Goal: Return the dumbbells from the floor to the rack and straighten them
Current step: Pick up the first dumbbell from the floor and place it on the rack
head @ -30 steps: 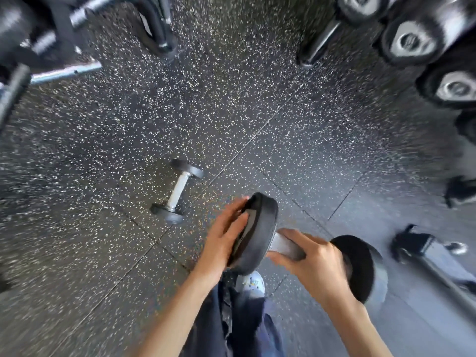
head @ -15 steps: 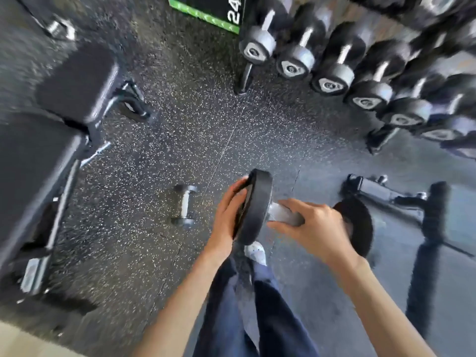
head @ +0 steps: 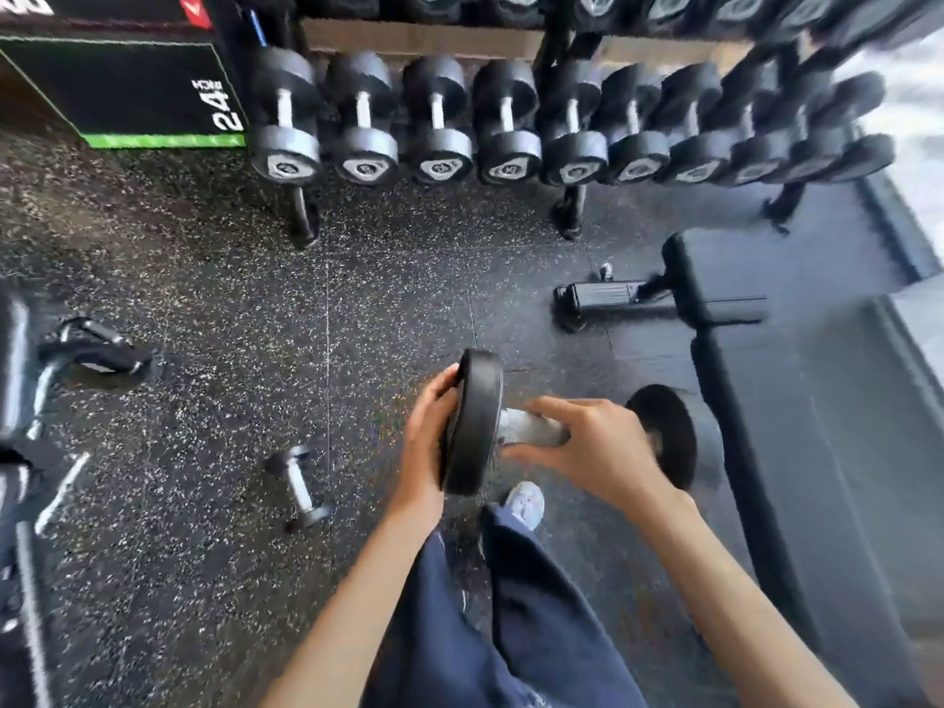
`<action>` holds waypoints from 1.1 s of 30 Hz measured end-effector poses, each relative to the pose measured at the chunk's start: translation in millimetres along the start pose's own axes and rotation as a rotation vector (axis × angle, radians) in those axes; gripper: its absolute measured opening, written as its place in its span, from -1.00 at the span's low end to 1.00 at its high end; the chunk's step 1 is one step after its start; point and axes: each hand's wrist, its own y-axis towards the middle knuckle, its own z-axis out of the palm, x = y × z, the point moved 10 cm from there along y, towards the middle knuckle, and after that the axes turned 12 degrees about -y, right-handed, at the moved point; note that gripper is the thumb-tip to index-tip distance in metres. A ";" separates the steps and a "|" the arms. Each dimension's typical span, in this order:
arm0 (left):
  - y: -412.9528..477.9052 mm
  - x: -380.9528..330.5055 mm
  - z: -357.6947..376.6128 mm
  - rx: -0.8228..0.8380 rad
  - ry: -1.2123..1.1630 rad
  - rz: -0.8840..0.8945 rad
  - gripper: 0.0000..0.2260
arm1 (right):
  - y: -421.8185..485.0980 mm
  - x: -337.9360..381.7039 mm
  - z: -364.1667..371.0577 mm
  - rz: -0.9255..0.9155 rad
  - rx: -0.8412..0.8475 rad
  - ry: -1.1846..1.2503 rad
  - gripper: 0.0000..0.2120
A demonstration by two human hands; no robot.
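I carry a large black dumbbell (head: 477,426) crosswise above the floor, in front of my legs. My left hand (head: 426,436) is cupped on the outer face of its left head. My right hand (head: 595,449) is wrapped over its silver handle, and the right head (head: 669,436) shows beyond my knuckles. A small dumbbell (head: 299,487) with a silver handle lies on the speckled floor to my left. The rack (head: 564,206) stands ahead along the top of the view, its lower row filled with several black dumbbells, ends facing me.
A black bench (head: 797,401) stands close on my right, with its foot bar (head: 597,297) pointing at the rack. Another bench frame (head: 61,370) stands at the left edge. A black 24-inch plyo box (head: 127,89) sits left of the rack. My shoe (head: 526,503) shows below the dumbbell.
My view has lifted and turned towards the rack, which now fills the top. The dumbbell stays in both hands with the same grip. The small dumbbell now lies further to my lower left.
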 end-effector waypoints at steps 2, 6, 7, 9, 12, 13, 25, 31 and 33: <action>3.6 12.0 27.8 0.041 0.034 -0.025 -0.53 | -11.3 -26.2 -10.1 0.081 -0.023 0.018 -0.53; 14.1 47.3 75.6 0.086 0.087 -0.099 -0.58 | -33.8 -82.2 -20.6 0.213 -0.020 0.014 -0.56; 17.3 56.9 87.2 0.099 0.108 -0.111 -0.60 | -39.2 -97.5 -21.9 0.249 -0.018 0.020 -0.57; 22.2 75.1 112.1 0.135 0.139 -0.137 -0.66 | -49.1 -127.8 -24.1 0.318 -0.011 0.035 -0.58; 28.0 99.2 150.7 0.192 0.179 -0.170 -0.65 | -61.0 -168.9 -27.5 0.394 0.012 0.061 -0.58; 30.5 107.2 162.6 0.205 0.194 -0.187 -0.62 | -64.1 -181.9 -29.1 0.413 0.020 0.067 -0.57; 70.9 180.4 286.6 0.342 0.333 -0.275 -0.54 | -68.8 -316.3 -73.3 0.559 -0.012 0.060 -0.52; 101.8 187.6 319.2 0.341 0.299 -0.298 -0.53 | -40.5 -347.8 -86.4 0.544 -0.022 0.002 -0.47; 117.9 185.7 328.2 0.326 0.282 -0.303 -0.45 | -23.4 -355.2 -90.5 0.532 -0.025 -0.010 -0.49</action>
